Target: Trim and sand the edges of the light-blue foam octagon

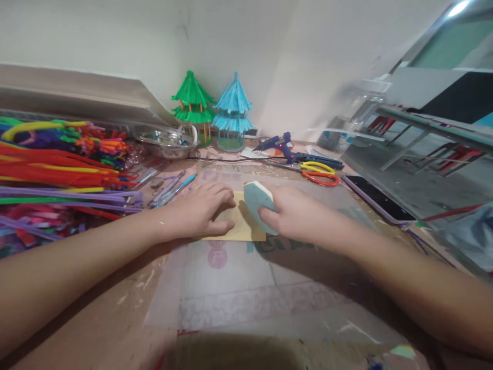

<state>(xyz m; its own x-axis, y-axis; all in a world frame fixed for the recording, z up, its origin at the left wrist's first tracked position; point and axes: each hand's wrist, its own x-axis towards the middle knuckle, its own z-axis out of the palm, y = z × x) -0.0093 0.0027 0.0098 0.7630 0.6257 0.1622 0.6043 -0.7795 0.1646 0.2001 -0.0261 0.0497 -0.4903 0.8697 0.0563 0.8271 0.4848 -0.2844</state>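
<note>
A yellow foam-like sheet (pixel 243 228) lies on the plastic-covered table in front of me. My left hand (pixel 210 208) rests on its left part, with thumb and fingers apart. Between the thumb and fingers of my right hand (pixel 283 205) is a light blue-grey, many-sided flat piece (pixel 258 203) with a pale edge. It is tilted up over the right end of the yellow sheet and casts a shadow there. The fingers behind the piece are hidden.
Bundles of coloured pipe cleaners (pixel 57 164) fill the left side. Pens (pixel 175 189) lie beyond my left wrist. Green (pixel 191 103) and blue (pixel 233 110) pagoda models stand by the wall. A glue gun (pixel 277 146), scissors (pixel 319 173) and a phone (pixel 379 198) lie at the right.
</note>
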